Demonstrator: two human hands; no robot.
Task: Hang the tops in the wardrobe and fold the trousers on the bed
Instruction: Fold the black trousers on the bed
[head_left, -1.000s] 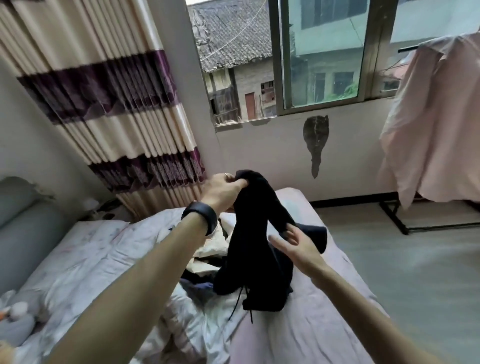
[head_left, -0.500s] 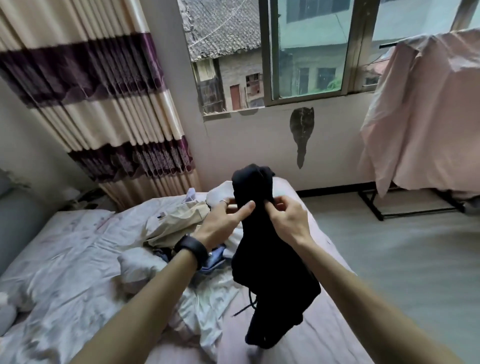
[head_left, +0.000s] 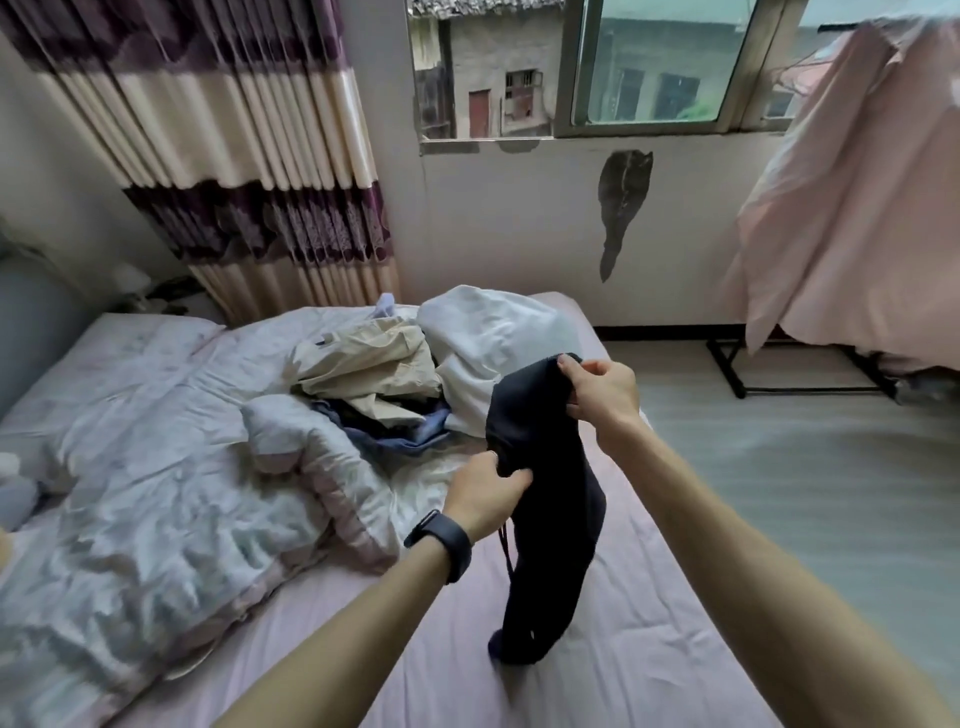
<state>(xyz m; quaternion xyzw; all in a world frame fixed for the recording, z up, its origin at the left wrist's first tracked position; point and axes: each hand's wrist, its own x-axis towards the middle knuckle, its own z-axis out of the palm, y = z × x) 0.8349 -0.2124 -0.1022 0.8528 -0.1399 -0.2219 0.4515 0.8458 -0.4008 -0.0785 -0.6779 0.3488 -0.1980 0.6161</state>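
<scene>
Trousers (head_left: 545, 519), between left hand (head_left: 485, 493) and right hand (head_left: 602, 395): black. Beyond left hand: beige garment (head_left: 363, 364), white cloth (head_left: 493, 332), blue garment (head_left: 400, 434). Beneath: pale pink bed sheet (head_left: 597, 675). Far left: cream curtain (head_left: 249, 156), purple patterned bands.

trousers (head_left: 545, 499): dark matt cloth. bed (head_left: 597, 665) sheet smooth pink fabric; quilt (head_left: 156, 467) crinkled, slight sheen. wristband (head_left: 447, 540) matt black, prob rubber. floor (head_left: 805, 467) smooth, pale.

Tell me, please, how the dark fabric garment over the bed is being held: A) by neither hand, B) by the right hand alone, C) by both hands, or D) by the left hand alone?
C: the left hand and the right hand each grip the upper part of the dark fabric garment, which hangs down from them.
</scene>
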